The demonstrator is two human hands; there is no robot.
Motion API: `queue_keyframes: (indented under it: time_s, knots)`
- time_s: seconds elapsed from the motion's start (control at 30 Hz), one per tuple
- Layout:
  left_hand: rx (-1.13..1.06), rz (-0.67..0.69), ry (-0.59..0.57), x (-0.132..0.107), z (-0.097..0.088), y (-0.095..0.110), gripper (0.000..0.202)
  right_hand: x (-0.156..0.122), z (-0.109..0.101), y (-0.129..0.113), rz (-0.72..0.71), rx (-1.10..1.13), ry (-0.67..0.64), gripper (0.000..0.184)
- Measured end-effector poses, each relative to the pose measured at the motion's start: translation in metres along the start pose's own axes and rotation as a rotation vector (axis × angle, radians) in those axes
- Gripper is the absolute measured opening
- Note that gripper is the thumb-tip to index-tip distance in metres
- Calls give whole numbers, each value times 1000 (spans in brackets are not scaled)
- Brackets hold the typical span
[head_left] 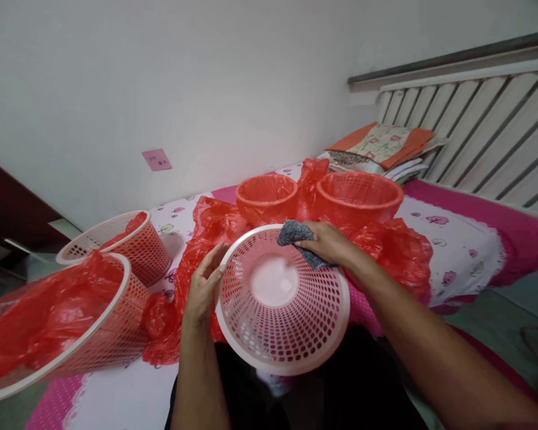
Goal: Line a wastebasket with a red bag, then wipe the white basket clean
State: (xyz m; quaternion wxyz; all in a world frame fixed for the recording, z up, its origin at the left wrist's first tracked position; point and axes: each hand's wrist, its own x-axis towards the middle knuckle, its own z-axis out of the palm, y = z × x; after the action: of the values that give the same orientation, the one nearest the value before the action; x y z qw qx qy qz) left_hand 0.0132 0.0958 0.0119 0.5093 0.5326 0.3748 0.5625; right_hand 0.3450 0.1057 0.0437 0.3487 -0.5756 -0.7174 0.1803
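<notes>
A pink perforated plastic basket (281, 298) lies tilted toward me, its open mouth facing the camera. My left hand (204, 285) holds its left rim, fingers pressed against the outside wall. My right hand (326, 243) is closed on a grey cloth (298, 236) and presses it on the basket's upper right rim.
Two more pink baskets (130, 245) (107, 328) with red plastic bags inside lie at the left. Two red-lined baskets (265, 197) (358, 197) stand behind on loose red bags (388, 248). Folded cloths (381, 146) sit by a slatted headboard (479, 131). Patterned bedsheet (448, 239) underneath.
</notes>
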Motion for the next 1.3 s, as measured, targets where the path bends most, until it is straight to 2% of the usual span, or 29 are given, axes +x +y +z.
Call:
queue_keyframes:
  time_s: [0.07,0.13,0.23,0.33,0.5,0.77,0.83,0.9,0.97,1.03,1.1,1.13,1.2,1.3]
  knots:
    - [23,-14,0,2,0,-2,71,17,2,-14,-57,-50,-70,11]
    - [54,-43,-10,3,-1,-5,71,29,9,-21,-80,-94,-79,14]
    - [73,-71,-28,6,-2,-12,71,41,18,-21,-45,-151,-76,20]
    - [85,-57,-17,7,-2,-15,64,45,19,-16,-24,-147,-114,23]
    - [119,-7,-7,7,7,-13,56,34,12,-3,-70,-47,-67,26]
    - [138,-8,-39,4,21,-5,54,2,11,26,-102,108,28,37]
    - [132,-15,-36,3,21,-5,54,-7,14,31,-83,157,72,40]
    - [123,-21,-42,2,21,-5,53,-17,16,34,-18,190,179,42]
    - [115,-17,-48,1,21,-5,55,-27,17,34,91,228,369,44]
    - [116,-13,-44,0,21,-3,58,-36,16,29,198,265,621,46]
    - [124,-18,-44,-1,22,-2,63,-45,17,17,239,295,825,47]
    - [128,-25,-48,-1,23,-2,65,-49,18,9,240,318,877,46]
    - [137,-32,-55,-1,25,-3,67,-55,28,-10,228,403,851,43]
    - [163,-19,-57,1,26,-6,66,-60,56,-34,220,579,644,44]
